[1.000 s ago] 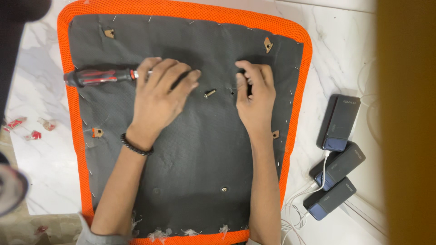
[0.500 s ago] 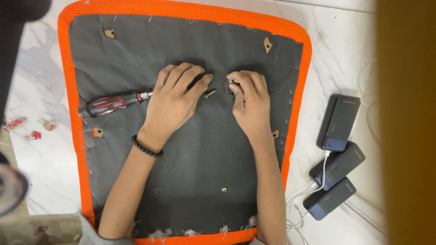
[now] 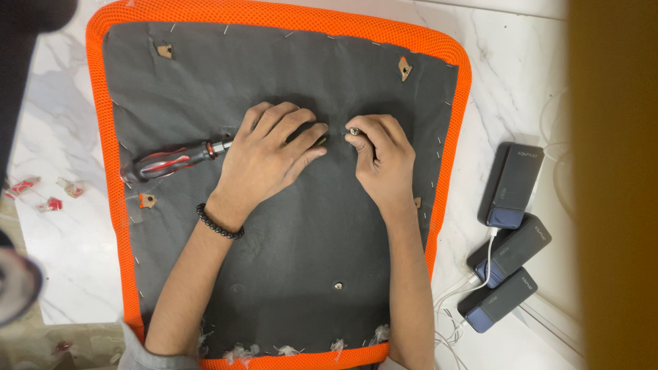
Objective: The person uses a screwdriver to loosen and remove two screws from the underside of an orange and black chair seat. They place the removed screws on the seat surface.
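An upturned seat pad, grey fabric with an orange mesh rim, lies on the white marble floor. My left hand rests on its middle, fingers laid over the shaft of a red-and-black screwdriver. The handle sticks out to the left and the tip is hidden under my fingers. My right hand is just to the right, fingertips pinched on a small metal screw held against the fabric. The two hands almost touch.
Three dark power banks with white cables lie on the floor at the right. Small red and clear bits sit at the left. Another bolt head shows lower in the fabric. A blurred tan upright fills the right edge.
Both hands came nearer me and closer together. The screwdriver slid right and down with my left hand. The loose screw between the hands is now in my right fingers.
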